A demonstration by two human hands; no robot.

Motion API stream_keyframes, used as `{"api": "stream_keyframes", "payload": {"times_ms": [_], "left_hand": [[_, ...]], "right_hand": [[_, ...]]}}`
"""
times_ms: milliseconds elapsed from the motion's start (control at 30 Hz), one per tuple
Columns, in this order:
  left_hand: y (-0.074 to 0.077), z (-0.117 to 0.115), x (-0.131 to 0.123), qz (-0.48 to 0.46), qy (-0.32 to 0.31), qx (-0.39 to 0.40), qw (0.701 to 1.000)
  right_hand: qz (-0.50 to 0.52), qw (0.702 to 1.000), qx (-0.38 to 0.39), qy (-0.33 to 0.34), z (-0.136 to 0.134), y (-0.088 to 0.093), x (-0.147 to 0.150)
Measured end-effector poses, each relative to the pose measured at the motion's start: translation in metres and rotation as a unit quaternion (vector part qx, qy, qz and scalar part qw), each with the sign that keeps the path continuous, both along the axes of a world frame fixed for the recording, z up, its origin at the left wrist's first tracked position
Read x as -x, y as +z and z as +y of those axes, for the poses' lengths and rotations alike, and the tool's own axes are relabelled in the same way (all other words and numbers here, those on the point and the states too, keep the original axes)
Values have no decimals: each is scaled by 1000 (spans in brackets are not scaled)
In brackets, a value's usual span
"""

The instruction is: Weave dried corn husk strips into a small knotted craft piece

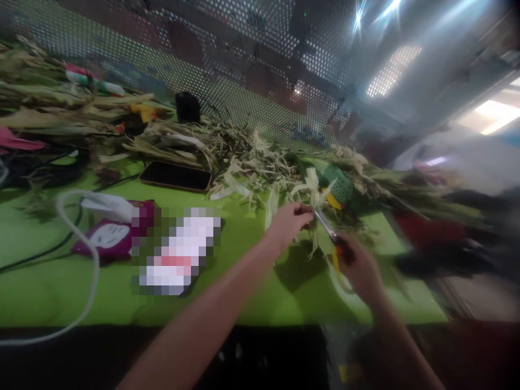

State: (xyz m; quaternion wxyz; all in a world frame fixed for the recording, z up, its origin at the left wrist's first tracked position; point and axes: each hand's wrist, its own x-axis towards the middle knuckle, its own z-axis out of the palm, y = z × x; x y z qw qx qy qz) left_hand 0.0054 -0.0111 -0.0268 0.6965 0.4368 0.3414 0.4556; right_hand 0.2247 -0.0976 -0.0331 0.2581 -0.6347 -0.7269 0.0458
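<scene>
My left hand is pinched round a pale flower stem with limp cream petals, held just above the green table cover. My right hand grips scissors with red and yellow handles. Their metal blades point up and left and meet the stem right beside my left fingers. The picture is smeared by motion.
A heap of cut stems and leaves runs along the back of the table. A dark phone lies flat near it. A white cable, a purple pouch and a green basket also lie here. Perforated metal panel behind.
</scene>
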Motion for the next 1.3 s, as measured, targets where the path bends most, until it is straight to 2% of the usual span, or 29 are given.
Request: {"api": "stream_keyframes", "payload": {"times_ms": [767, 1033, 1167, 1300], "left_hand": [[-8, 3, 0, 23, -12, -14, 1000], [0, 2, 4, 61, -4, 0, 998], [2, 2, 8, 68, 2, 7, 998], [0, 5, 9, 49, 11, -6, 999]], "right_hand": [[-11, 1000, 16, -3, 0, 2, -3], [13, 1000, -2, -17, -2, -4, -7], [8, 998, -16, -62, -7, -6, -24], [-41, 995, 5, -89, -20, -10, -64]]}}
